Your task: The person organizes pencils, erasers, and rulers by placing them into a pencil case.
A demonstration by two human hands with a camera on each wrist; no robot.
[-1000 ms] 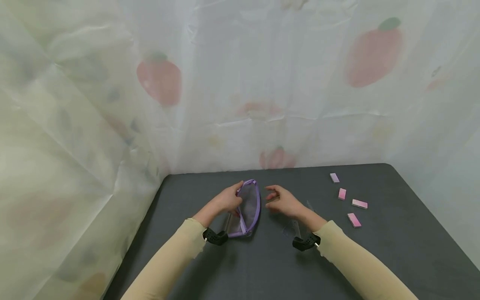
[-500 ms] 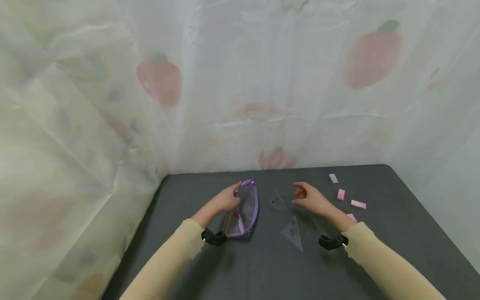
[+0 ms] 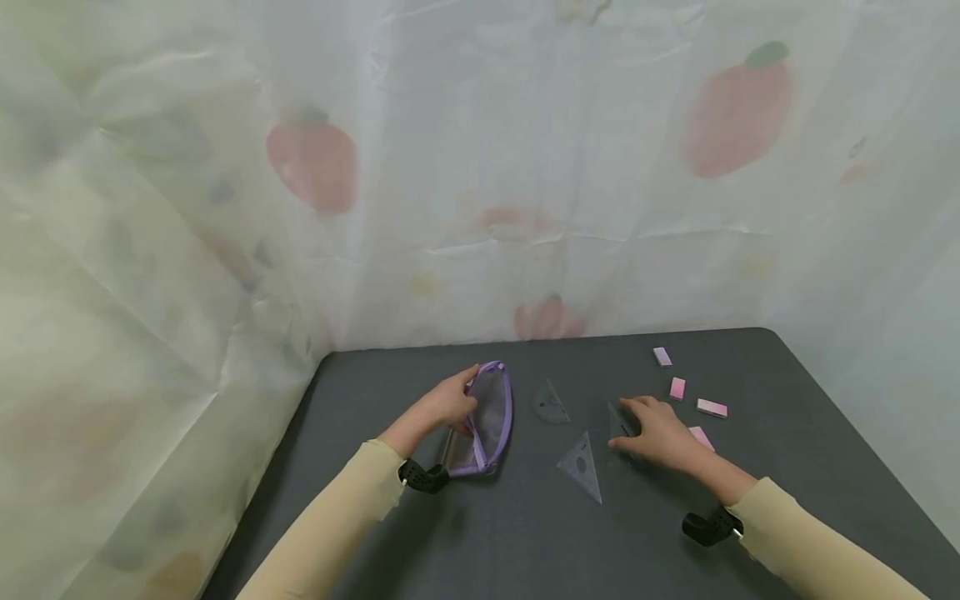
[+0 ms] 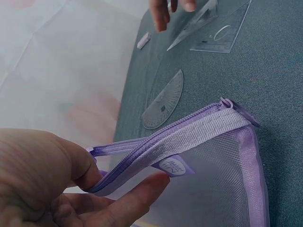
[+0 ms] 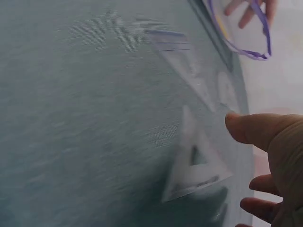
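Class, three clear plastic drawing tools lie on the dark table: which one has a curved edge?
The clear plastic protractor, lying nearest the purple mesh pouch. The two clear set squares are straight-edged triangles.

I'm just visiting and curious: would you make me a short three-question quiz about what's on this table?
1. True or false: the left hand pinches the zipper edge of the purple mesh pouch.
2. How many pink erasers lie on the table? A) two B) four C) six
3. Fill in: the right hand rests on a clear ____.

Key: 1 true; 2 B; 3 triangle ruler. Another triangle ruler and a protractor lie untouched between the hands.
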